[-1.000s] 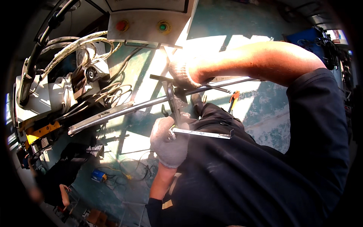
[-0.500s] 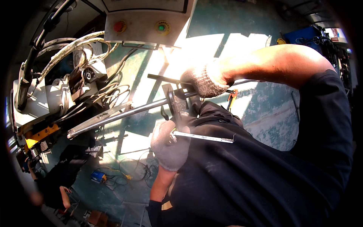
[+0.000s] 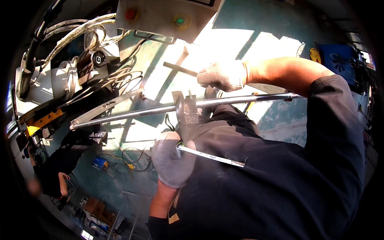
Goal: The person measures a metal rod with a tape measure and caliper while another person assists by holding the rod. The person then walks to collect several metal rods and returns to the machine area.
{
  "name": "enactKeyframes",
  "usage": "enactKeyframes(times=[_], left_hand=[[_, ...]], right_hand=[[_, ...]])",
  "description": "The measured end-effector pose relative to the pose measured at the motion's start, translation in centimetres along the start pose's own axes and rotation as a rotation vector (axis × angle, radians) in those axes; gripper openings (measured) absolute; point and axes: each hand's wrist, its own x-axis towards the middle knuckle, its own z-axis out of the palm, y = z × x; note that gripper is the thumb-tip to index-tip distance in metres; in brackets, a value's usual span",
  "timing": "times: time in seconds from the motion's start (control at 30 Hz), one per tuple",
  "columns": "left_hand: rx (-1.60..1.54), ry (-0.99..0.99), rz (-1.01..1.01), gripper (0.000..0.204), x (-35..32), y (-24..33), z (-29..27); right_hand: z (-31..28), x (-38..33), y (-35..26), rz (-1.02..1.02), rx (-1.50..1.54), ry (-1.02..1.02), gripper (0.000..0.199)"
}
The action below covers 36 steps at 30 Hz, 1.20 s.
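My left hand (image 3: 172, 162), in a grey work glove, is closed around what looks like a tape measure. Its pale blade (image 3: 212, 155) sticks out to the right across my dark shirt and ends in a small hook; the case is hidden in my palm. Above that hand stands a metal bracket (image 3: 188, 110), with a long shiny tube (image 3: 140, 113) crossing at it from far left to right. My gloved right hand (image 3: 223, 76) is raised just beyond the tube, fingers curled. A dark flat bar (image 3: 179, 69) meets its left side; I cannot tell whether the hand holds it.
A control box (image 3: 160, 16) with red and green buttons stands ahead. Cables (image 3: 120, 76) and machinery fill the left, beside a metal rail (image 3: 108, 106). Another person (image 3: 70, 160) in dark clothes is at lower left, near a small blue device (image 3: 100, 162) with wires on the floor.
My right hand has come off the tube and lifted away beyond it, baring the tube's right part. My left hand still grips the tape measure. The whole view has shifted somewhat.
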Motion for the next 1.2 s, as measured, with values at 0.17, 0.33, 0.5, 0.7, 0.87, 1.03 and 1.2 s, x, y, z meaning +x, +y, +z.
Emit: enactKeyframes(times=[0.17,0.33,0.5,0.7,0.87,1.03,1.2], left_hand=[[0.058,0.044,0.043,0.026,0.6,0.6,0.0],[0.052,-0.003,-0.014,0.023,1.1,1.6,-0.7],[0.162,-0.015,-0.114,0.023,0.8,2.5,-1.1],[-0.006,-0.025,-0.112,0.025,2.1,3.1,-1.4],[-0.015,-0.042,-0.132,0.025,2.0,3.2,-1.6],[-0.017,-0.045,-0.088,0.024,2.0,2.8,-1.8],[-0.041,-0.016,-0.087,0.024,2.0,2.5,-1.6]], right_hand=[[3.1,0.9,2.7,-0.091,-0.071,0.182,0.022],[3.5,0.8,2.5,0.039,0.022,0.159,0.017],[1.0,2.3,-3.7,0.306,0.315,0.061,0.019],[1.7,2.5,-2.1,0.244,0.292,0.023,0.022],[1.2,1.8,-3.3,0.407,0.297,0.011,0.027],[1.2,2.0,-4.0,0.399,0.394,0.032,0.032],[2.2,2.6,-3.3,0.421,0.437,0.058,0.03]])
